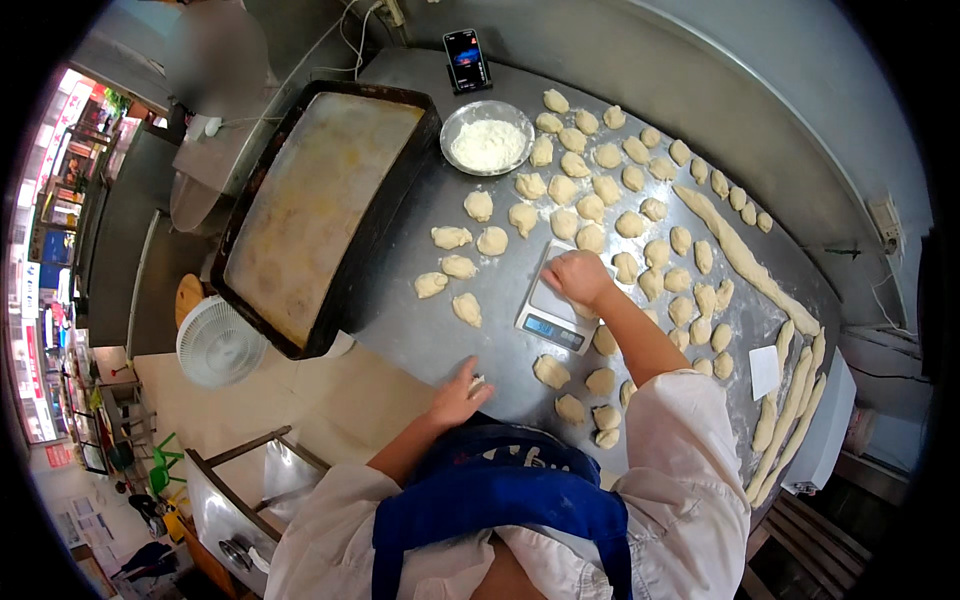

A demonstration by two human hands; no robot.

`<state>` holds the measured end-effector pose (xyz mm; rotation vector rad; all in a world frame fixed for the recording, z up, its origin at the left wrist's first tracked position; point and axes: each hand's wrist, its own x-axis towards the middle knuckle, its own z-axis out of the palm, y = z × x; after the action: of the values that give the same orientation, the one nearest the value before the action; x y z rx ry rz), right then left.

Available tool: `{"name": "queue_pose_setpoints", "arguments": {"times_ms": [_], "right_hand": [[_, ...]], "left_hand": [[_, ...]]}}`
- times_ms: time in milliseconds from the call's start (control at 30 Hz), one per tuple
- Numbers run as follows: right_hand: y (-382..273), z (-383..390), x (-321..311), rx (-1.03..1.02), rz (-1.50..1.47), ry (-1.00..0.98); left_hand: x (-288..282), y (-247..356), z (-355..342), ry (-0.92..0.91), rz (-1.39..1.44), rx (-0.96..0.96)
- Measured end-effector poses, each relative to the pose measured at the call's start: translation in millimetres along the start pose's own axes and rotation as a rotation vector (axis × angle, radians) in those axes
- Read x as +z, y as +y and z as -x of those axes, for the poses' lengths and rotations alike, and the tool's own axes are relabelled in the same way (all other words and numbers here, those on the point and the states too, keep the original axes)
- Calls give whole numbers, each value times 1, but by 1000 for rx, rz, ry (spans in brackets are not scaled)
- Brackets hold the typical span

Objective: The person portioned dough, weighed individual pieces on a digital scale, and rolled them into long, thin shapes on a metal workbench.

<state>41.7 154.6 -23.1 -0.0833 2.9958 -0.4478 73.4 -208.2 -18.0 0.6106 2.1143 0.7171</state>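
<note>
My right hand [573, 276] is closed over the pan of a small digital kitchen scale [550, 328], its fingers curled down and hidden beneath the knuckles. Whatever those fingers hold cannot be made out. Near the front edge of the steel table [400, 325], my left hand [458, 398] is partly curled around a small pale bit too small to name. Floured dough pieces surround the scale; the nearest include one dough piece [550, 371] in front of it and another dough piece [467, 309] to its left.
A metal bowl of flour [488, 146] stands near a propped phone [466, 60] at the back. The large black-rimmed pan [310, 215] occupies the left side. Long dough ropes [745, 262] and a white paper slip [764, 372] lie at the right. A white fan [221, 342] stands at left.
</note>
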Motion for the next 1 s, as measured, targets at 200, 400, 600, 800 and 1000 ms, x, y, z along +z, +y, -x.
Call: {"name": "queue_pose_setpoints", "arguments": {"times_ms": [200, 400, 600, 800, 1000], "right_hand": [[-53, 16, -31, 226, 136, 719], [-120, 84, -1, 476, -835, 163], [-156, 143, 30, 592, -1551, 106], [-181, 164, 16, 656, -1225, 218], [-176, 179, 37, 689, -1276, 233]], "left_hand": [[20, -23, -23, -49, 223, 89], [-17, 77, -16, 42, -107, 368], [-12, 90, -11, -19, -216, 532], [17, 62, -36, -277, 141, 474], [8, 60, -37, -344, -21, 455]]}}
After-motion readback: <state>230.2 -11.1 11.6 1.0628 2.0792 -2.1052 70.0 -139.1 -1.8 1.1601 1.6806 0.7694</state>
